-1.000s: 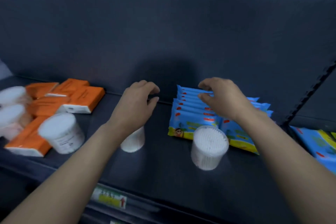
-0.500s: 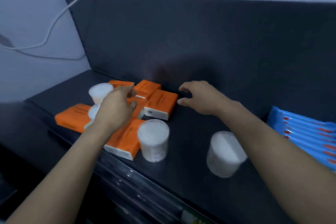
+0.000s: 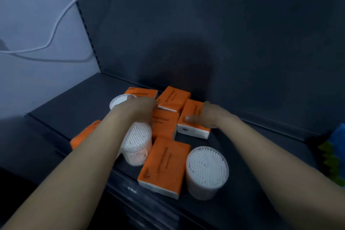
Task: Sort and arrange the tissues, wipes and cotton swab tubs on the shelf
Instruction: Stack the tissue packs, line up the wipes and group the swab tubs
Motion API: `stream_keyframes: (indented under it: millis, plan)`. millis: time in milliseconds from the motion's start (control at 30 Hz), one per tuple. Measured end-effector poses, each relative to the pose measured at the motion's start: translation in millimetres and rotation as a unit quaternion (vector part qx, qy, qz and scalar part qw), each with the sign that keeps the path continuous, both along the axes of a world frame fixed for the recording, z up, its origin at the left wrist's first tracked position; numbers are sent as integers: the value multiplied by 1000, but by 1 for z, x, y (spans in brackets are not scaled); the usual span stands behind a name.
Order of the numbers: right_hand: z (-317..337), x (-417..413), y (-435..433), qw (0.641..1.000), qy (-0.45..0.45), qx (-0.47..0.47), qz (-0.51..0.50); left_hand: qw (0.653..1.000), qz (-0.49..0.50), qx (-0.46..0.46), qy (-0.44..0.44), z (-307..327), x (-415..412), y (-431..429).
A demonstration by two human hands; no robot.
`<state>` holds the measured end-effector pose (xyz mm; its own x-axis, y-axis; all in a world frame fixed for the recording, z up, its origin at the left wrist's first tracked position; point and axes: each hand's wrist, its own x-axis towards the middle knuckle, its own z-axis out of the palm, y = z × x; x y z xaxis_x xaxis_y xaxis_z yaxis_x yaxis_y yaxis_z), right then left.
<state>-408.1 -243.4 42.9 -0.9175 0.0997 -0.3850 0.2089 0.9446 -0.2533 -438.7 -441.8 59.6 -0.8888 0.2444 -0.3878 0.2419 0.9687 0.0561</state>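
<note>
Several orange tissue packs lie jumbled on the dark shelf (image 3: 78,99). One pack (image 3: 190,115) is gripped by my right hand (image 3: 209,115), thumb on top and fingers at its right side. My left hand (image 3: 138,107) hovers blurred over the far edge of the middle pack (image 3: 165,124), fingers curled down; whether it holds anything is unclear. Another pack (image 3: 165,166) lies at the front. Three white cotton swab tubs stand here: one (image 3: 119,99) behind my left hand, one (image 3: 137,144) under my left wrist, one (image 3: 206,172) at the front right.
Blue wipe packs (image 3: 336,155) show at the right edge. The shelf's dark back panel (image 3: 205,33) rises close behind the packs. A white cable (image 3: 59,18) hangs on the wall at left. An orange pack (image 3: 84,134) lies at the shelf's front left.
The view has swung further left, onto the orange packs. Both hands have moved forward onto them; my right hand has closed on a pack.
</note>
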Motion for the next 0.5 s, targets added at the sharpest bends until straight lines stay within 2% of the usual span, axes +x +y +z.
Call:
stream_keyframes:
  millis: [100, 200, 267, 367, 500]
  plan:
    - [-5, -3, -5, 999, -29, -2, -45, 994, -21, -104, -35, 6, -4, 10]
    - [-5, -7, -6, 994, -34, -21, -101, 978, -95, -183, 28, 0, -9, 14]
    - [-6, -11, -2, 988, -24, -51, -141, 975, -110, -189, 48, -6, -16, 12]
    - [-10, -14, 5, 963, -11, -172, -207, 977, -117, -172, 50, -3, -16, 11]
    - [1, -4, 18, 960, 34, -218, -175, 991, -77, -110, 0, 7, -16, 14]
